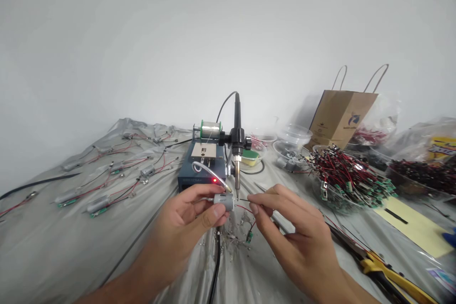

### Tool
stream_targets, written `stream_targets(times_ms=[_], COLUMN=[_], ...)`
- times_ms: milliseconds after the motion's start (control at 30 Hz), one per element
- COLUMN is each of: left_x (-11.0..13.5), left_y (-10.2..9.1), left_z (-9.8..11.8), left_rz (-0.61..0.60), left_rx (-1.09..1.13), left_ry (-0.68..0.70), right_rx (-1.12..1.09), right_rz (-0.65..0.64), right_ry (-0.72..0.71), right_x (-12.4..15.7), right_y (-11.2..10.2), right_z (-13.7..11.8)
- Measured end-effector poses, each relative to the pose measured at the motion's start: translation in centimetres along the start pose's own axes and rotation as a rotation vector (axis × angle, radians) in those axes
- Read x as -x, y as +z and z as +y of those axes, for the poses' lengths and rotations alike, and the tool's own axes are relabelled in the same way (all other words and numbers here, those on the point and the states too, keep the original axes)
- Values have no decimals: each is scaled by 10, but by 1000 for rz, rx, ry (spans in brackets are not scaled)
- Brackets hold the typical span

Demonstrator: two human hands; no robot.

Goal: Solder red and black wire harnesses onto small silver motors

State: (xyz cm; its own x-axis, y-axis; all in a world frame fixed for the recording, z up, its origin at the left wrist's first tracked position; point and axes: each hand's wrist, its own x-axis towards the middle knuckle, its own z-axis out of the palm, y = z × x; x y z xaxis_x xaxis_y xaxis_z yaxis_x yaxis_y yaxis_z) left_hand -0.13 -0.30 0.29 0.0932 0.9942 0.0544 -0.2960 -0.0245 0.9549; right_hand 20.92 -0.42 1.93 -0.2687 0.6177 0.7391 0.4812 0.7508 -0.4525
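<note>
My left hand point(194, 221) is closed on a small grey cylindrical motor point(224, 201), held just under the tip of a soldering iron point(236, 145) clamped upright in its stand. My right hand point(290, 232) pinches a thin red and black wire point(245, 205) at the motor's right end; a small green connector point(250, 236) dangles from it. The iron belongs to a blue soldering station point(199, 171) with a red light lit and a solder spool point(210, 129) on top.
Finished motors with wires point(107, 185) lie spread at the left. A heap of red-black wire leads point(347, 178) sits at the right, with plastic bowls point(290, 145), a brown paper bag point(342, 116), yellow-handled pliers point(388, 273) and a yellow paper sheet point(415, 223).
</note>
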Motion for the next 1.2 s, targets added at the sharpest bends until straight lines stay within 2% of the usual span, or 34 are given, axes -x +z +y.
stream_targets(times_ms=[500,1200], left_x=[0,2], left_y=[-2,2], left_z=[-1,3], left_rz=[-26,4], left_rx=[-16,-16], left_ry=[8,10], right_rx=[1,-1], right_rz=[-3,-10], right_ry=[-5,-3], right_x=[-1,-1], right_y=[-1,0], right_z=[-4,-6])
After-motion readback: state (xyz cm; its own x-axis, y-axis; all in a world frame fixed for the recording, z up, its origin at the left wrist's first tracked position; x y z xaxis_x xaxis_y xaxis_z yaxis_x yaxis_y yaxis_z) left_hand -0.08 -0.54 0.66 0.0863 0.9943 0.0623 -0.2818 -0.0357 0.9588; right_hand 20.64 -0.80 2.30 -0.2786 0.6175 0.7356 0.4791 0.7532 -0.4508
